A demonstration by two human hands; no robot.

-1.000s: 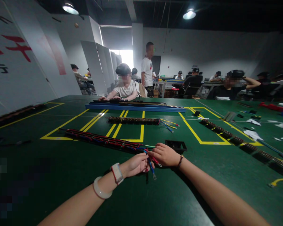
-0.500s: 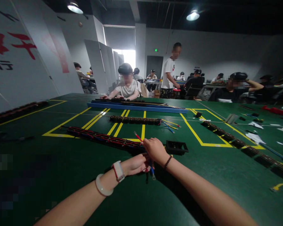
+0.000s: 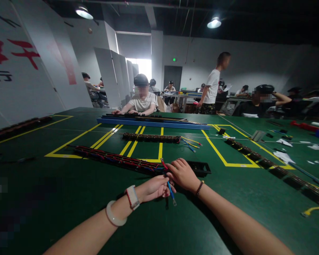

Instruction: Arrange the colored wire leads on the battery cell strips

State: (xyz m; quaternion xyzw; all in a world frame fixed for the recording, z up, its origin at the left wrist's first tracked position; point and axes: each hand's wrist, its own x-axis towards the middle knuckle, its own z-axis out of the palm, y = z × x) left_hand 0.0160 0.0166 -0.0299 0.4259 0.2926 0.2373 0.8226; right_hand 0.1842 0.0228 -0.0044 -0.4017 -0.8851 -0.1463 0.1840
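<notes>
My left hand, with a watch and a pale bangle at the wrist, is closed around the blue cable, whose metal ring terminal points down toward me. Right beside it, my right hand is closed on the red cable; its terminal end sticks up past the fingers. Both cables come from the right end of a long black wiring harness with red and blue wires. A black rectangular frame lies behind my right hand, partly covered by it. The fingertips of both hands nearly meet, so their exact grip is partly hidden.
A second harness with yellow and blue leads lies farther back on the green table. Another harness runs along the right. Across the table a person works at a blue channel. Paper scraps lie at right.
My right hand has shifted slightly right and the red cable's end now stands more upright. The blue cable shows more between my hands. A standing person in the background has moved right.
</notes>
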